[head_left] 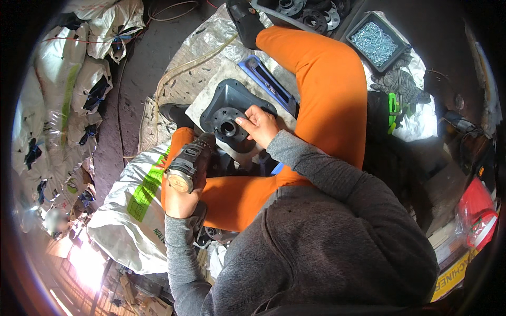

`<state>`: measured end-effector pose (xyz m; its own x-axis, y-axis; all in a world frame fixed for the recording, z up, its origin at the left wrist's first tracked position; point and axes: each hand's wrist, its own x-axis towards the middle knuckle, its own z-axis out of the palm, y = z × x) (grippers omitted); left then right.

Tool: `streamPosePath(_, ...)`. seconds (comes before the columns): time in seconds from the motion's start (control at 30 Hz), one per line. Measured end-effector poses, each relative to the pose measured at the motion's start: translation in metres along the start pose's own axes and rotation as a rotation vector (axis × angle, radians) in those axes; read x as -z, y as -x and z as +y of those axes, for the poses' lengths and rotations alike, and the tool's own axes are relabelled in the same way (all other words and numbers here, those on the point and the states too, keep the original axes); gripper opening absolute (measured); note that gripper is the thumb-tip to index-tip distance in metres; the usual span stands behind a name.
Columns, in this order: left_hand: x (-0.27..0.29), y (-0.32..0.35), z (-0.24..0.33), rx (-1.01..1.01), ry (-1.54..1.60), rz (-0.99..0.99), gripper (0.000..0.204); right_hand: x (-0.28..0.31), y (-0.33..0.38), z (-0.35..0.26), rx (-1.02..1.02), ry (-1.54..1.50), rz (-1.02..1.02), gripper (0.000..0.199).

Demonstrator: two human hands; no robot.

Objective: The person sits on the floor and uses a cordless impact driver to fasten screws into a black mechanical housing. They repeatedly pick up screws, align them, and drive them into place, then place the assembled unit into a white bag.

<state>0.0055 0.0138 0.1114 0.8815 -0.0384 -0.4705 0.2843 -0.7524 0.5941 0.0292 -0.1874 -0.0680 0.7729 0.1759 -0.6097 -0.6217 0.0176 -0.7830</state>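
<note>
My left hand [182, 199] is wrapped round a cordless drill [191, 160], its front end pointing up toward the black parts before me. A round black flange [219, 120], with a central bore and small holes round it, lies against a dark flared base [237, 95] with rounded corners. My right hand [260, 126] is closed at the flange's right edge, thumb and fingers pinching there. Whether a small screw is also between those fingers cannot be made out. The base rests on a pale board [203, 105] between my legs.
A blue metal tool or frame [268, 84] lies beside the base. A tray of screws [373, 43] stands at the upper right, near dark gloves [394, 85]. A bin of black flanges [305, 16] is at the top. White sacks [55, 100] line the left; a hose [182, 71] crosses the mat.
</note>
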Motion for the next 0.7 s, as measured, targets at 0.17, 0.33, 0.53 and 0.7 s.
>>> streamPosePath(0.17, 0.001, 0.007, 0.007, 0.224, 0.084, -0.032, 0.032, 0.000, 0.001, 0.004, 0.036, -0.003, -0.017, 0.026)
streamPosePath(0.33, -0.009, 0.025, 0.032, 0.302, 0.353, 0.159, 0.036, 0.000, -0.008, 0.013, 0.213, 0.203, 0.050, 0.028)
streamPosePath(0.53, 0.001, 0.092, 0.021, 0.122, 0.337, 0.204, 0.031, 0.008, -0.019, 0.021, 0.053, -0.038, -0.078, 0.032)
streamPosePath(0.7, -0.072, 0.148, 0.004, 0.028, 0.096, 0.124, 0.064, 0.022, -0.025, 0.021, -0.064, -0.049, -0.105, 0.035)
